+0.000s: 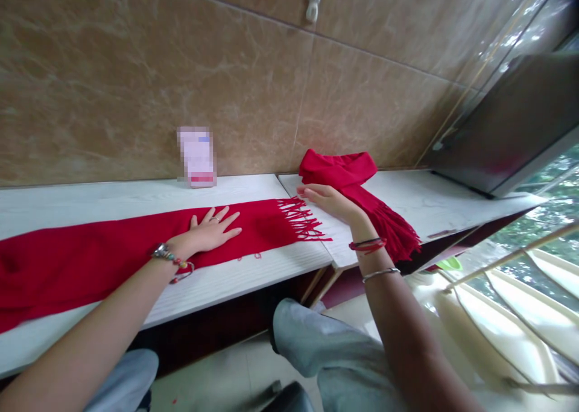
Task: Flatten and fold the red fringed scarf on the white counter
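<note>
A long red scarf (99, 249) lies stretched along the white tabletop, its fringe (298, 220) pointing right. My left hand (212, 230) rests flat on it with fingers spread. Beside the upper corner of the fringe is my right hand (328, 199), fingers straight out and palm tilted down; whether it touches the strands I cannot tell. Nothing shows in its grasp. Just behind the right hand, a second red scarf (344, 172) lies in a loose loop, with its fringed end (398, 234) reaching the front edge of the table.
Against the brown tiled wall (244, 98) leans a phone-like object (198, 157), blurred out. The white table (253, 189) has a seam between two sections. A dark appliance-like box (511, 122) stands at the right end. Near my right arm are pale chairs (488, 321) and a railing. A small hook (313, 2) is on the wall.
</note>
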Demonstrator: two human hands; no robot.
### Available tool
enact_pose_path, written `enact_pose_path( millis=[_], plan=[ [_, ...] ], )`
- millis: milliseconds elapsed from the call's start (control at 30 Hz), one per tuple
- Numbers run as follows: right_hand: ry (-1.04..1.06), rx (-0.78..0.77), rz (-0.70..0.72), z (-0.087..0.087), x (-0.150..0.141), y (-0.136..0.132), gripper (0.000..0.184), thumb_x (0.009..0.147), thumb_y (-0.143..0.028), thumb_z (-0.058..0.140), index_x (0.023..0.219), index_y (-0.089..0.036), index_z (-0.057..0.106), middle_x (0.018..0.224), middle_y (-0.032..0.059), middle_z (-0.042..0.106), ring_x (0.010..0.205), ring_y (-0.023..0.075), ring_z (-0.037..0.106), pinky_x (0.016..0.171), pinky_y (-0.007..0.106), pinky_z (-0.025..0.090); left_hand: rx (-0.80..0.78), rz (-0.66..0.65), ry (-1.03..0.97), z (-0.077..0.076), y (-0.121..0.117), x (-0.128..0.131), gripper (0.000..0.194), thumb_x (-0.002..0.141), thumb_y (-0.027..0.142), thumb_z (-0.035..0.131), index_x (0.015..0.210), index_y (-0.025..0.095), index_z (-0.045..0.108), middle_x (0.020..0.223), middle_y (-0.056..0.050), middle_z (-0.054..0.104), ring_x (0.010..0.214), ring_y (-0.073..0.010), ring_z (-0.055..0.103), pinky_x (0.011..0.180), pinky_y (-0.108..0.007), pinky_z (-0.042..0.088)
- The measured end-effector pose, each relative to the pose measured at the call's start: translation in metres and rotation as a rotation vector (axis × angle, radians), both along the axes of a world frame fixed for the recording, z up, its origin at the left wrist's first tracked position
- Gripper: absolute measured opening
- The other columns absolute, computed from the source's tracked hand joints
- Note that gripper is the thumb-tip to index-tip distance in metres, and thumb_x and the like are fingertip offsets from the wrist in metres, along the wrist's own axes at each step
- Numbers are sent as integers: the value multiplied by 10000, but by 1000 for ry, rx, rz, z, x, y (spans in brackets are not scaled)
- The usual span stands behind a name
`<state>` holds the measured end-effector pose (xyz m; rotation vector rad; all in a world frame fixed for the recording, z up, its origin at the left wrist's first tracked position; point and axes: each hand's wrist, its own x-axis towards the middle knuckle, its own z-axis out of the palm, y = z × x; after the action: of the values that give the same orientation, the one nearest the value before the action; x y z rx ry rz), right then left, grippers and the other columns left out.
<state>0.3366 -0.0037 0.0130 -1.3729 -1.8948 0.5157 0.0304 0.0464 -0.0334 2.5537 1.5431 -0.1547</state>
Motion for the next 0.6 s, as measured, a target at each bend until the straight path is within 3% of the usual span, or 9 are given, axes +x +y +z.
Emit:
enact_pose_path(
  millis=[267,433,600],
  plan=[
    [-89,-67,10,-16,-7,17,401,866,-383,425,1163,-148,557,1197,59,575,1127,188,498,993,343,334,3,23,18,0,4,3,593,846,590,165,1394,380,82,1489,43,18,1347,-294,12,1026,-549,66],
    [-49,-8,-18,-21,-2,23,489,882,-488,329,1200,-173,527,1216,38,555,1167,185,459,1016,342,298,-19,65,75,5,0,11,579,866,589,175,1397,378,80,1491,31,-15,1339,-325,11,1011,-582,48],
    [-331,-11,45,-38,-24,25,505,861,-453,422,1283,-177,438,1340,72,432,1247,214,361,1041,368,262,-3,62,61,7,-2,13,582,867,597,163,1398,365,106,1493,19,13,1342,-310,1,1020,-558,51]
  ],
)
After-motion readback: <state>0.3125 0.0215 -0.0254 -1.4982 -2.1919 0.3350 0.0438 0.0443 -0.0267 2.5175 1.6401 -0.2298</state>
